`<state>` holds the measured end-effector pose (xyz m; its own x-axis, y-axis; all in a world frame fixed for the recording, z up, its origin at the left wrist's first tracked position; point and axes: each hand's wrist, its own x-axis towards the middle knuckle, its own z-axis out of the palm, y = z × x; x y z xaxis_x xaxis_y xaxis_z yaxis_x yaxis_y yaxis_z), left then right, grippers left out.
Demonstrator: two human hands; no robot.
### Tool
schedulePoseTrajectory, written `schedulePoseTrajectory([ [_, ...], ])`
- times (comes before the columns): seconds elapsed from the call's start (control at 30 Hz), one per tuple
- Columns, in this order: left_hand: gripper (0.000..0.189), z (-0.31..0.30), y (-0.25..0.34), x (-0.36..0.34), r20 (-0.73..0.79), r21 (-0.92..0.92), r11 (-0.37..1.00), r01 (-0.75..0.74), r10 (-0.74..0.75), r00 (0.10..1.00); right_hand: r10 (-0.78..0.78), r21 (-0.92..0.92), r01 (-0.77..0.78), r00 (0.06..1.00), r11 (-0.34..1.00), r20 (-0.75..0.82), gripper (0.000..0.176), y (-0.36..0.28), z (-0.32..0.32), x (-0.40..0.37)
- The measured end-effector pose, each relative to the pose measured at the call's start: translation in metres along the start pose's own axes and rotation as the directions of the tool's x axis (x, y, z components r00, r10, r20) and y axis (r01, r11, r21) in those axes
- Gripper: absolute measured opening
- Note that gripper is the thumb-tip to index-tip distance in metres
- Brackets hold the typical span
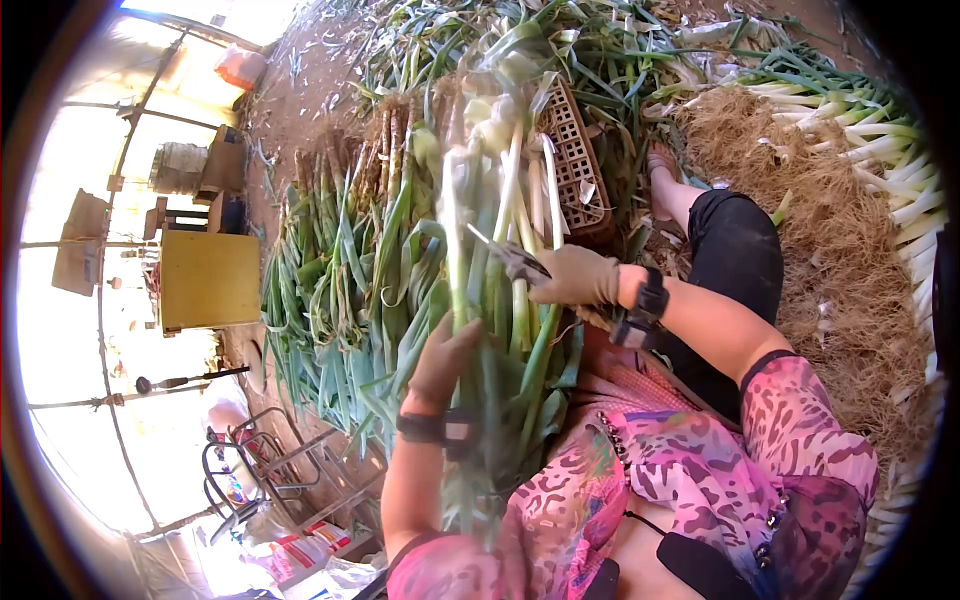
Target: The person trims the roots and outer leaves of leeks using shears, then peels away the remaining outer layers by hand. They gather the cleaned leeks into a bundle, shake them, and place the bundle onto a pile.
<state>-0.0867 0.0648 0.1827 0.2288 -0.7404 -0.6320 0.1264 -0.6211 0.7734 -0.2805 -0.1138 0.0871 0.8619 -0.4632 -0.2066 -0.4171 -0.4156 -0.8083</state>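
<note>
My left hand, in a tan glove, is closed round the green part of a leek, whose pale stem points away from me. Motion blurs the leek's far end. My right hand, also gloved, is shut on a knife with its thin blade pointing left, close to the leek's stem. More pale-stemmed leeks lie just beyond the knife. Left of my hands lies a thick pile of untrimmed leeks with brown outer skins and long green leaves.
A brown perforated plastic crate stands beyond my right hand. Rooted leeks are stacked along the right side. Leaf scraps cover the ground at the back. A yellow box and a metal-framed chair stand at left.
</note>
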Motion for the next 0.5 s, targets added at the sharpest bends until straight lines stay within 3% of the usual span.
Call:
schedulePoseTrajectory([
  [0.07, 0.033, -0.006, 0.007, -0.004, -0.031, 0.035, 0.999, 0.022, -0.021, 0.999, 0.027, 0.169, -0.022, 0.999, 0.985, -0.028, 0.045, -0.015, -0.021, -0.029],
  [0.13, 0.031, -0.017, 0.011, 0.000, -0.006, 0.047, 0.998, 0.040, -0.040, 0.999, 0.150, 0.222, -0.099, 0.962, 0.970, -0.227, 0.046, 0.010, -0.023, -0.034],
  [0.17, 0.041, -0.030, 0.009, 0.008, -0.031, 0.254, 0.966, 0.050, -0.043, 0.999, 0.256, 0.150, -0.222, 0.926, 0.964, -0.276, 0.048, 0.017, -0.028, -0.032],
  [0.23, 0.051, -0.048, 0.020, 0.023, -0.083, 0.680, 0.732, 0.033, 0.032, 0.996, 0.441, 0.064, -0.444, 0.843, 0.894, -0.310, 0.057, 0.040, -0.034, -0.031],
  [0.27, 0.056, -0.048, 0.029, 0.035, -0.092, 0.838, 0.545, 0.034, 0.078, 0.993, 0.521, 0.004, -0.560, 0.770, 0.829, -0.369, 0.058, 0.052, -0.032, -0.027],
  [0.3, 0.060, -0.045, 0.037, 0.048, -0.126, 0.886, 0.464, 0.017, 0.205, 0.970, 0.567, 0.009, -0.610, 0.730, 0.792, -0.382, 0.058, 0.063, -0.031, -0.024],
  [0.33, 0.065, -0.041, 0.045, 0.063, -0.148, 0.926, 0.378, 0.012, 0.335, 0.930, 0.484, -0.061, -0.580, 0.728, 0.812, -0.486, 0.058, 0.069, -0.024, -0.019],
  [0.37, 0.065, -0.035, 0.051, 0.080, -0.111, 0.881, 0.462, -0.107, 0.420, 0.901, 0.390, -0.133, -0.554, 0.717, 0.822, -0.577, 0.059, 0.071, -0.015, -0.015],
  [0.4, 0.067, -0.027, 0.055, 0.098, -0.152, 0.890, 0.455, -0.038, 0.374, 0.915, 0.288, -0.209, -0.533, 0.699, 0.820, -0.654, 0.059, 0.076, -0.008, -0.012],
  [0.43, 0.070, -0.012, 0.061, 0.115, -0.194, 0.894, 0.447, 0.029, 0.328, 0.925, 0.324, -0.118, -0.488, 0.722, 0.865, -0.611, 0.056, 0.063, -0.010, -0.010],
  [0.47, 0.072, 0.002, 0.062, 0.127, -0.237, 0.894, 0.437, 0.097, 0.278, 0.931, 0.161, -0.003, -0.241, 0.658, 0.970, -0.735, 0.052, 0.068, 0.003, 0.003],
  [0.5, 0.076, 0.012, 0.054, 0.142, -0.264, 0.910, 0.393, 0.131, 0.309, 0.914, 0.341, 0.181, -0.291, 0.747, 0.940, -0.571, 0.052, 0.078, 0.012, 0.005],
])
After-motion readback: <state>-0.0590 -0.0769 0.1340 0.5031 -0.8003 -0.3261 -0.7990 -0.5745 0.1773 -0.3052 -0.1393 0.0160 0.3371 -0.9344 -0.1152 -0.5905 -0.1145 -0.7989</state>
